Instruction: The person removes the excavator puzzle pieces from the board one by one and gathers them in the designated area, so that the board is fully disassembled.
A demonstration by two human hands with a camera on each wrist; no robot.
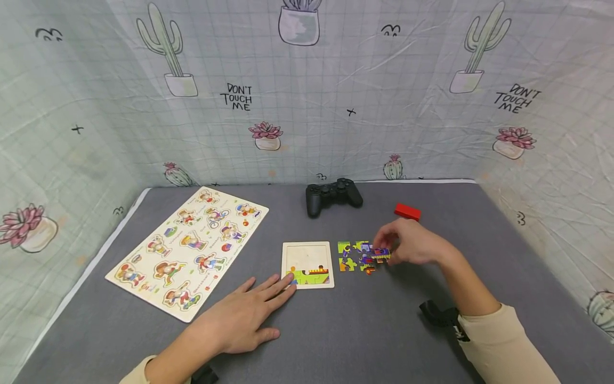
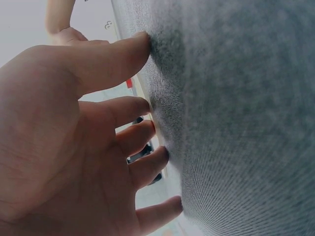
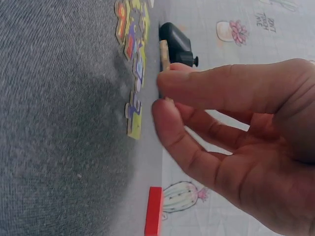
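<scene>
My left hand (image 1: 244, 320) lies spread on the grey cloth, fingers straight, with its fingertips at the lower left corner of a small wooden puzzle tray (image 1: 304, 255). Joined pieces with a green and yellow picture fill the tray's lower part. To the right of the tray is a cluster of loose jigsaw pieces (image 1: 352, 264) in yellow, green and purple. Above its right end, my right hand (image 1: 416, 241) pinches a jigsaw piece (image 3: 165, 51) between thumb and fingers. That piece shows edge-on in the right wrist view, raised off the cloth.
A big board with pictures of children (image 1: 184, 250) lies at the left. Behind the tray sits a black game controller (image 1: 332, 195), and a red block (image 1: 408, 211) lies just beyond my right hand. A patterned cloth wall (image 1: 307, 106) closes off the back and sides.
</scene>
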